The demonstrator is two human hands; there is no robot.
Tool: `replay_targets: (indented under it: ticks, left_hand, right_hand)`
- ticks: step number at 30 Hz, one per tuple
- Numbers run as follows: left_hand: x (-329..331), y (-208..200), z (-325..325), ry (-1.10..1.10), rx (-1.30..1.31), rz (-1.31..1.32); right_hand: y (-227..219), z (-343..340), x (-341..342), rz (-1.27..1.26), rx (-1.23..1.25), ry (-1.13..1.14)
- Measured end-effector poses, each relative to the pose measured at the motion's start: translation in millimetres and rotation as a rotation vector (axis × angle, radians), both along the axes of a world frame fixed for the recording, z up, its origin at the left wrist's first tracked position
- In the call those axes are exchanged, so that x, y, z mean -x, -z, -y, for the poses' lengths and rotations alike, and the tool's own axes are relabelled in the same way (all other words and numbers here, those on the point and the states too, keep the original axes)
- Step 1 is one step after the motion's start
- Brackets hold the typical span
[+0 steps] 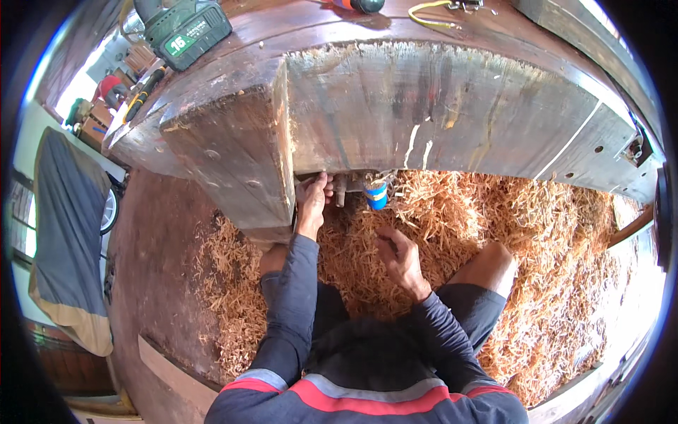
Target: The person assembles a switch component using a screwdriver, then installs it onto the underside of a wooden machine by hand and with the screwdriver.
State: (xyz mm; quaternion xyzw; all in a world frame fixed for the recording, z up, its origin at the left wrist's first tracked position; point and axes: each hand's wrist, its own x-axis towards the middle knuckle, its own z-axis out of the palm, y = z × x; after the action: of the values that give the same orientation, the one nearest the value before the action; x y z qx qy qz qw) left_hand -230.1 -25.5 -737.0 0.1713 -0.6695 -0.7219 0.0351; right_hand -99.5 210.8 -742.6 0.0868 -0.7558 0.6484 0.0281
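Note:
My left hand (312,201) reaches up to the underside of a heavy wooden workbench (438,106), close beside its thick leg (226,155). Its fingers are curled together there, and whatever they grip is hidden. Just right of them a short metal rod (341,193) hangs under the bench edge. Farther right is a small blue cylinder (377,198) with a pale band. Below that, my right hand (404,261) hovers over wood shavings with its fingers loosely bent and apart, holding nothing that I can see.
Curly wood shavings (558,283) cover the floor below the bench and to the right. On the benchtop lie a green battery tool (191,35), a yellow-and-black hand tool (143,94) and a yellow cord (427,14). A draped grey cover (67,233) hangs at left.

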Motion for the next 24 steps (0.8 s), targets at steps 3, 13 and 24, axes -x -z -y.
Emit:
replay_targets:
  ticks: [3,13,24]
  left_hand:
    - [-0.7,-5.3,-7.7,-0.05,-0.095,0.06]
    - [6.8,20.9,-1.8,-0.094,0.158,-0.188]
    - [-129.8,-33.5,-54.3,0.02,0.237,-0.112]
  right_hand:
    - [6.9,0.3,-2.6,-0.008,0.005,-0.01]
    - [8.8,-1.9,-6.3,-0.057,-0.051,-0.015]
    - [-16.1,24.1,-5.2,-0.314,-0.131,0.153]
